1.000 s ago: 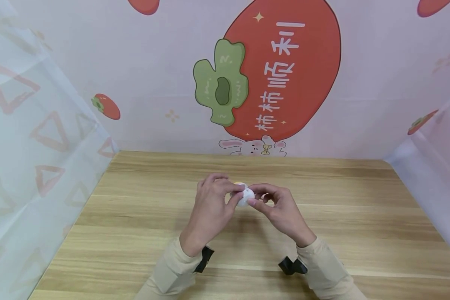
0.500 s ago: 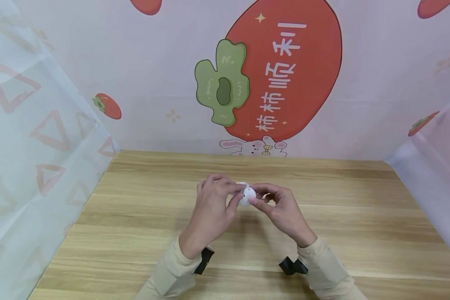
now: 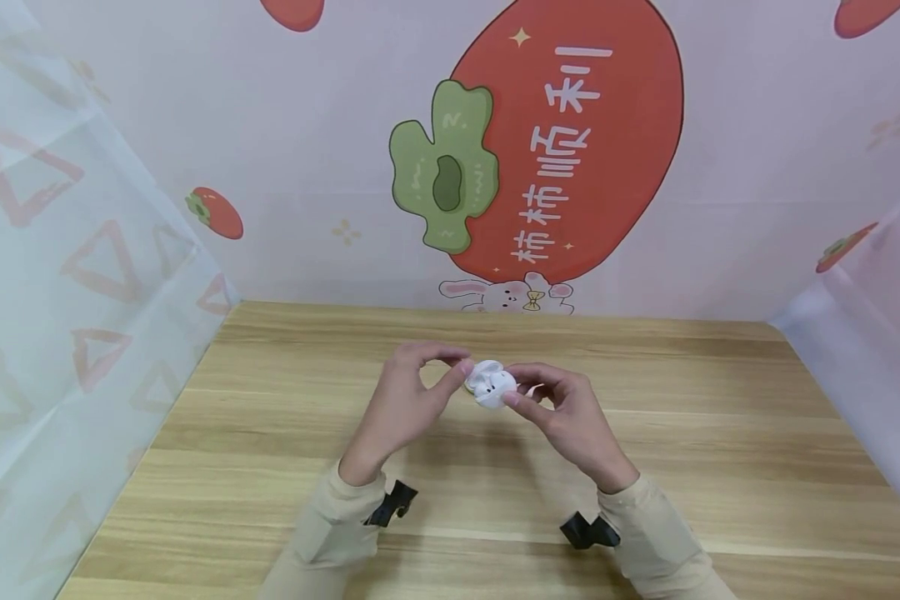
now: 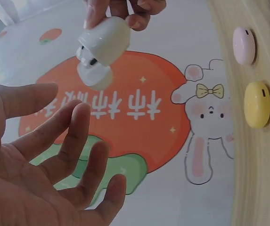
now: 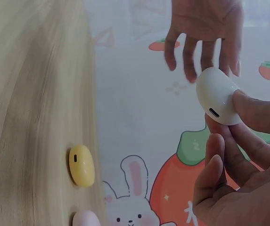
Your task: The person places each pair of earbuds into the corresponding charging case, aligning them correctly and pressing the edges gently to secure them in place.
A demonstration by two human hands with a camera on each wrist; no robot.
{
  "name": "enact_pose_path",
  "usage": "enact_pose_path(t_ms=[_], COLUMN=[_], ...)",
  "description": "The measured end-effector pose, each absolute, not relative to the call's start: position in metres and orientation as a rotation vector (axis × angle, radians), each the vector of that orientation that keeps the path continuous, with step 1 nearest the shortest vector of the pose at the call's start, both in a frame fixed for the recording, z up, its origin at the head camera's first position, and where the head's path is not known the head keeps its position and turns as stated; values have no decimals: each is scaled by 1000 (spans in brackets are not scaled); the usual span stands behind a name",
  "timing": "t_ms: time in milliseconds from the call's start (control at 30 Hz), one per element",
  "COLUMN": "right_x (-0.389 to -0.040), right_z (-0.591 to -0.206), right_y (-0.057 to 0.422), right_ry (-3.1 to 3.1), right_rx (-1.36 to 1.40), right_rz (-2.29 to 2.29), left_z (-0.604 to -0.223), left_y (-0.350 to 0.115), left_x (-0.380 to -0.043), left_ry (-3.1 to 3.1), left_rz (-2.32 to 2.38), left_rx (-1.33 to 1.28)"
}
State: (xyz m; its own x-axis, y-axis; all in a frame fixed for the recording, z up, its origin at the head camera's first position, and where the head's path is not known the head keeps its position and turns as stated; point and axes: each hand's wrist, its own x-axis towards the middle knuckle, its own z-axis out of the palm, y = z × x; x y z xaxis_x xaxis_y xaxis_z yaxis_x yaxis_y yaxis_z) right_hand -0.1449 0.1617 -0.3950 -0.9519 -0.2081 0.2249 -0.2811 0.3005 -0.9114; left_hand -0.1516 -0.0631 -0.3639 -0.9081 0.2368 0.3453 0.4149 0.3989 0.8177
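Note:
My right hand pinches a white earbud case between thumb and fingers, above the table. Its lid stands lifted, and in the left wrist view dark-spotted white earbuds show in the opening. In the right wrist view the glossy back of the case has a small dark port slot. Just left of the case is my left hand, its fingers spread and apart from it in the left wrist view, holding nothing.
Farther back on the wooden table lie a yellow earbud case and a pink one, out of sight in the head view. A white printed cloth closes off the back and sides.
My left hand has let go of the case and drawn back to the left. The lid, down before, is now raised. My right hand holds the case in nearly the same place.

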Motion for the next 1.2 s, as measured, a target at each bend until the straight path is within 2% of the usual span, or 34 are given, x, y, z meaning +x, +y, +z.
enact_pose_path(t_ms=[433, 1200], right_x=[-142, -143], right_z=[-394, -395], right_y=[162, 162], right_ry=[-2472, -2503], right_rx=[495, 486], right_rz=[1795, 1788], left_z=[-377, -380], left_y=[-68, -66], left_x=[-168, -170], left_ry=[-2624, -2636], left_rz=[-1955, -2038], left_rx=[-650, -639])
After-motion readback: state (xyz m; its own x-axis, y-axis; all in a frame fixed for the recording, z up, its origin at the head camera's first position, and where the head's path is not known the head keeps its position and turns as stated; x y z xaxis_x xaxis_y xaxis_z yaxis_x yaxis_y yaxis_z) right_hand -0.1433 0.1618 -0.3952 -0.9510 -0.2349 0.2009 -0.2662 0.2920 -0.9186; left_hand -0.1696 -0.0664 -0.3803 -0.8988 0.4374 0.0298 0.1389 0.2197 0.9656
